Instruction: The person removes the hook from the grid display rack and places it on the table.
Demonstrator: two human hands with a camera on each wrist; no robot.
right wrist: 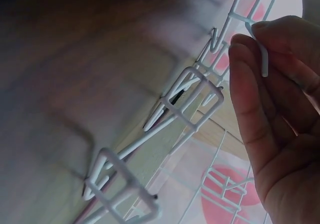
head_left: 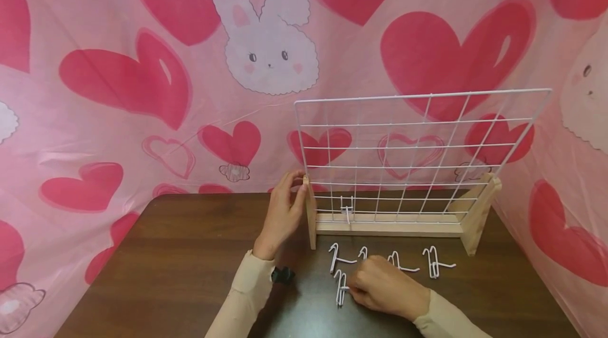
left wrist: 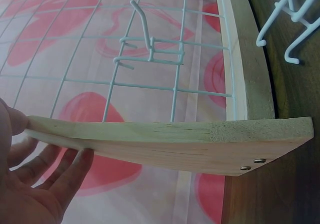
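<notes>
My left hand [head_left: 282,214] grips the upper end of the wooden side panel [left wrist: 150,131] of a white wire grid rack [head_left: 410,167], thumb on one face and fingers on the other. One white wire hook [left wrist: 167,61] hangs low on the grid, near that panel. In front of the rack, my right hand [head_left: 389,285] pinches the prong of another white hook [right wrist: 264,58] between thumb and fingers. Several loose hooks [head_left: 433,263] lie in a row on the table beyond this hand, which partly covers two of them.
The rack's wooden base bar [head_left: 389,228] joins its side panels near the back of the brown table [head_left: 190,274]. A small black object [head_left: 283,274] shows beside the left wrist. Pink cloth [head_left: 342,63] with hearts and rabbits hangs behind and at the sides.
</notes>
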